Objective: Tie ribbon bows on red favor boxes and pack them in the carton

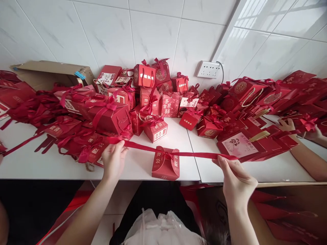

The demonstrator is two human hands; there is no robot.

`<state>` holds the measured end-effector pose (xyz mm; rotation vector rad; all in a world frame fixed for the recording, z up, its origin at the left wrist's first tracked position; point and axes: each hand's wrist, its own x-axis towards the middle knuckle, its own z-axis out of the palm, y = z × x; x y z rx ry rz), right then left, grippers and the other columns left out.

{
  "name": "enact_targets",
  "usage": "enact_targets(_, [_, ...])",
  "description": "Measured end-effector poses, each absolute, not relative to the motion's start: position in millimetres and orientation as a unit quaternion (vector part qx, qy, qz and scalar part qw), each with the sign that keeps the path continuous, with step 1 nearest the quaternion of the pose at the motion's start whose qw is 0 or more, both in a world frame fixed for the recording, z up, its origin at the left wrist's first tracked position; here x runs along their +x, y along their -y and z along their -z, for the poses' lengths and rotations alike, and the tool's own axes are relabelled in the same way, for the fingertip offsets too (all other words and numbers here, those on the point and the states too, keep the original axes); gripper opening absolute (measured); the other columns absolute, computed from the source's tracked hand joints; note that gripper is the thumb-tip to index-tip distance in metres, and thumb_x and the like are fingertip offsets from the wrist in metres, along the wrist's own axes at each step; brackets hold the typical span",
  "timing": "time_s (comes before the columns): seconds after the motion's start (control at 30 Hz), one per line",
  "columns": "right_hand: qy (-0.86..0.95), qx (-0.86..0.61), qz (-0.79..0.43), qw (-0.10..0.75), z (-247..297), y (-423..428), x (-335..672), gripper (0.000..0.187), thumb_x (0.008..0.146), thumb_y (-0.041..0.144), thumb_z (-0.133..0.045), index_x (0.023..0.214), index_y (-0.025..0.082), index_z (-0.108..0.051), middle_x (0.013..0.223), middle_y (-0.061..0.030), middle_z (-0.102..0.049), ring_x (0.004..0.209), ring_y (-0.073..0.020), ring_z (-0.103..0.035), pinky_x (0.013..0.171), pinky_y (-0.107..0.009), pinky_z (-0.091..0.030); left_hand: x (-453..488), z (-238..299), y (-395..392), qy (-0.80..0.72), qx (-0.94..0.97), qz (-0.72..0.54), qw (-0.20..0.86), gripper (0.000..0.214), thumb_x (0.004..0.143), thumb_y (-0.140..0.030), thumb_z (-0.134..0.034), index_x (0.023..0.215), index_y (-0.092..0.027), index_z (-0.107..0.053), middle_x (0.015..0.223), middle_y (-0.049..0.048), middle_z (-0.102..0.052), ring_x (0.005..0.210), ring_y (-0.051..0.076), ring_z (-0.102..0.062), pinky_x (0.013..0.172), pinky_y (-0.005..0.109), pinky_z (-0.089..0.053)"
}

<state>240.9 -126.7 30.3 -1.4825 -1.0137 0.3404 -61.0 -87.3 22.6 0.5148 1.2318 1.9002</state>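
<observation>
A small red gift box (165, 164) stands at the front edge of the white table (30, 163). A long red ribbon (143, 148) runs through its top and stretches out to both sides. My left hand (113, 159) pinches the ribbon's left end, to the left of the box. Right of the box, my right hand (236, 182) pinches the ribbon's other end. Both hands pull the ribbon taut just above the table.
Many finished red gift boxes (120, 98) with bows are piled along the white tiled wall. Flat red packaging (255, 139) lies at the right, where another person's hand (288, 126) rests. A cardboard box (46, 73) sits at back left, a wall socket (208, 69) behind.
</observation>
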Motion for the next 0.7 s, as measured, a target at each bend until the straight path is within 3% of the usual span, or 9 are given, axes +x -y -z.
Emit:
enact_targets(0.17, [0.412, -0.71, -0.159, 0.549, -19.2, 140.3, 256.6, 0.027, 0.069, 0.045, -0.073, 0.076, 0.019, -0.075, 0.075, -0.0042, -0.07, 0.073, -0.0217, -0.061, 0.073, -0.035, -0.044, -77.2, -5.7, 101.0, -0.546, 0.237, -0.689, 0.413, 0.021, 0.057, -0.026, -0.074, 0.059, -0.017, -0.056, 0.057, -0.0034, -0.057, 0.054, 0.01, -0.056, 0.06, 0.028, -0.054])
enact_targets(0.7, [0.414, -0.771, -0.187, 0.446, -19.0, 142.9, 270.5, 0.034, 0.065, 0.051, -0.07, 0.069, 0.018, -0.073, 0.059, -0.0022, -0.062, 0.058, -0.0186, -0.056, 0.058, -0.031, -0.041, -87.1, -4.9, 116.8, -0.586, 0.256, -0.663, 0.388, 0.02, 0.054, -0.024, -0.074, 0.056, -0.017, -0.056, 0.051, -0.0037, -0.056, 0.051, 0.015, -0.06, 0.056, 0.03, -0.056])
